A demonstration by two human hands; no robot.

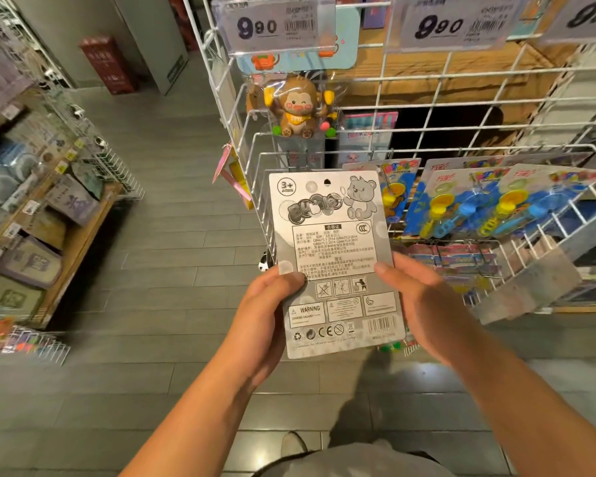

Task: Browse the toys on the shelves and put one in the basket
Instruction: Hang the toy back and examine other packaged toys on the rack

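A toy pack (334,256) is held up in front of the wire rack (410,108), its grey printed back turned to the camera. The card is upright and slightly tilted, with a small hanging hole near its top edge. A "3+ AGES" badge sits at the upper left, a cartoon bear at the upper right, and bubble-style lettering between them. Below are a framed block of small text, a row of pictograms, a "WARNING" box, recycling and CE marks, and a barcode near the lower right corner. The toy on the front side cannot be seen.

The left hand (269,315) grips the card's left edge, thumb pressed on the printed face and fingers curled behind. The right hand (424,304) grips the right edge in the same way, thumb on the face.

Behind the card, bubble toys (468,208) in blue and yellow hang in the rack's wire bin. A monkey toy (298,108) hangs higher up, under a price tag (272,25) reading 9.90.
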